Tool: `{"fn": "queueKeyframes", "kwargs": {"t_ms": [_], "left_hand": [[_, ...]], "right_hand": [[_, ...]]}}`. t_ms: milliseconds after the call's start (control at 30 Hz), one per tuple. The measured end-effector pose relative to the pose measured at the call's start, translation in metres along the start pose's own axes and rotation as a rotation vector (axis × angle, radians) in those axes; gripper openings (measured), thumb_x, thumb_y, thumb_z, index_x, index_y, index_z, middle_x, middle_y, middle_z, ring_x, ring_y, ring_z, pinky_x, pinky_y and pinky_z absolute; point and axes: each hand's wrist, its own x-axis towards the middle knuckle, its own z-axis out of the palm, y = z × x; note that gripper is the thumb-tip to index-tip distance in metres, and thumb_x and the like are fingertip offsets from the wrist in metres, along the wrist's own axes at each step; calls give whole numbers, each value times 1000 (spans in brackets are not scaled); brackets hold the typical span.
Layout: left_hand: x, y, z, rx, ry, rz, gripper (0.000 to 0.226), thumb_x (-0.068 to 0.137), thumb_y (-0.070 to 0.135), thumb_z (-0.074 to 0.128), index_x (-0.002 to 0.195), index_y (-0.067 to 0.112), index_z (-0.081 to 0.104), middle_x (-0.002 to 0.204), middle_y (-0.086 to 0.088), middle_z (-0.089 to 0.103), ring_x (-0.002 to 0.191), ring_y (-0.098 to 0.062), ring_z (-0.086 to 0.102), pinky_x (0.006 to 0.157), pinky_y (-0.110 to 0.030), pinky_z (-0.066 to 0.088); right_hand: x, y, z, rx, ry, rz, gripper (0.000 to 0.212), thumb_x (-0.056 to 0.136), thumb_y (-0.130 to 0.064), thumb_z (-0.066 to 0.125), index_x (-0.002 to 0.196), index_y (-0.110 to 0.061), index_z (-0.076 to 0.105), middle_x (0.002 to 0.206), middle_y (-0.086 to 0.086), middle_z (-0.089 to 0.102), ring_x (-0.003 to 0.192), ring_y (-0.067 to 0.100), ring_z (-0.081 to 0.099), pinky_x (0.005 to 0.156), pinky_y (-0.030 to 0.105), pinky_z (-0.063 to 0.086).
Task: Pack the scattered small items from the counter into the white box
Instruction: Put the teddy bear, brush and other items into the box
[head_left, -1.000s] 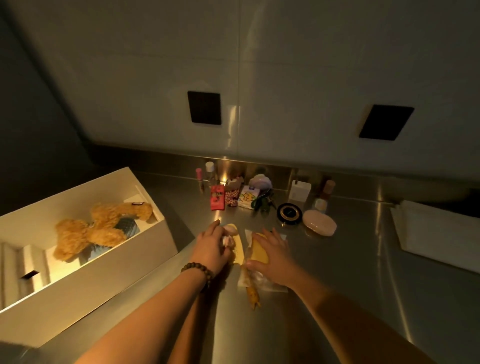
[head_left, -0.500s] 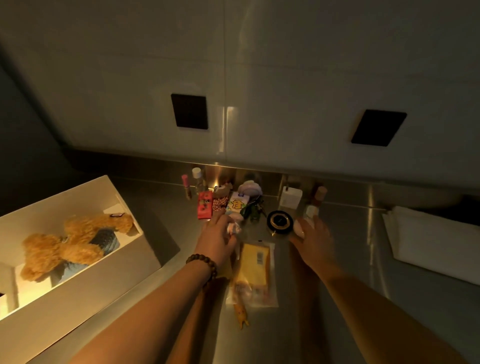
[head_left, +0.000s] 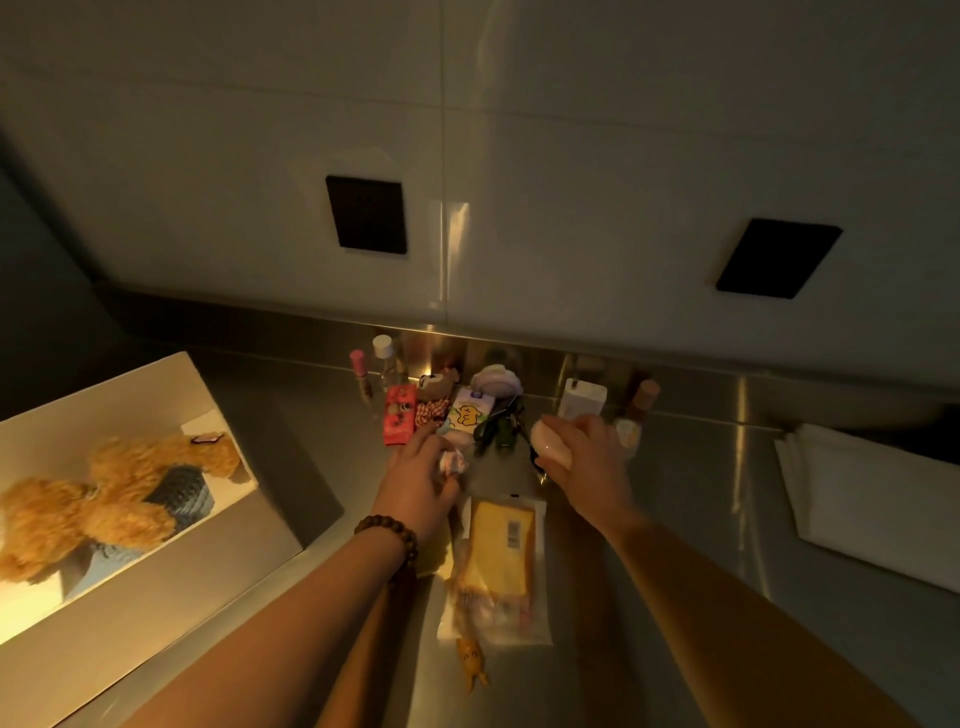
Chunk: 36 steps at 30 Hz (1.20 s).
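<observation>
Dim steel worktop (head_left: 691, 499) under a pale wall, items half gathered.

White box (head_left: 156, 577) at left holds a plush bear (head_left: 104, 499). The left hand (head_left: 421, 483) pinches a small crumpled item (head_left: 453, 461); the yellow packet (head_left: 501, 556), released a moment ago, lies between the arms; the right hand (head_left: 587, 457) has just picked up the pink case (head_left: 551, 442), ready for boxing.

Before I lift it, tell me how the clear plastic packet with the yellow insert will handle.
The clear plastic packet with the yellow insert lies flat on the steel counter, so it is probably light. Its glossy, wrinkled film suggests it may flop and feel slippery.
</observation>
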Motion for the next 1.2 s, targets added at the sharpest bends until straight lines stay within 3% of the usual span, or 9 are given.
{"fn": "queueKeyframes", "kwargs": {"t_ms": [167,333,500,600,767,900,967,1100,1200], "left_hand": [[-1,-6,-4,2,13,1,31,82,30,61,109,37,50,145,8,33,132,-22,31,105,-40,32],[-9,-10,-9,-16,-1,-10,29,82,32,59,106,44,46,140,9,38,125,-20,37,101,-39,37],[-16,-7,-24,-7,43,-9,27,83,33,59,105,43,47,144,8,34,128,-21,34,102,-39,35],[-20,3,-42,-22,97,28,30,84,32,60,110,41,49,146,9,32,130,-21,32,98,-31,28],[-29,16,-102,-18,199,153,36,82,30,62,117,33,51,147,5,33,131,-22,33,105,-36,29],[-42,3,-175,21,325,181,35,80,27,62,115,28,54,145,-2,37,130,-23,37,103,-38,32],[-49,-13,-211,25,349,177,34,80,24,62,113,26,55,144,-5,39,130,-21,37,104,-37,34],[-65,-56,-266,56,290,140,29,79,25,65,107,27,57,140,-2,42,126,-17,41,98,-30,35],[-76,-83,-283,78,122,126,26,79,22,67,104,25,59,134,-1,48,119,-19,49,93,-30,42]], "right_hand": [[4,5,12,-60,-59,49,71,84,-52,61,144,-43,26,142,6,30,126,32,35,104,46,36],[3,1,16,6,-124,93,77,84,-44,66,146,-44,21,148,8,28,134,32,31,107,45,33],[-8,-27,4,106,-32,31,73,83,-37,69,144,-42,29,137,10,36,127,31,35,104,41,36],[-9,-64,-13,185,17,-48,73,84,-34,69,145,-41,28,135,7,35,123,26,38,100,36,37],[-6,-131,-43,336,83,-182,77,82,-31,71,144,-45,27,135,6,34,118,22,41,96,28,34],[-5,-178,-50,297,80,-239,78,83,-36,70,144,-48,24,139,7,33,125,26,38,104,42,38],[-3,-202,-47,258,77,-267,77,83,-39,69,144,-47,23,138,7,35,123,27,40,101,39,40],[-1,-249,-33,234,33,-322,77,83,-44,66,142,-53,17,137,6,36,122,26,44,101,43,44],[-4,-278,-21,263,14,-375,76,83,-44,67,142,-52,20,138,4,36,122,26,43,99,37,43]]}}
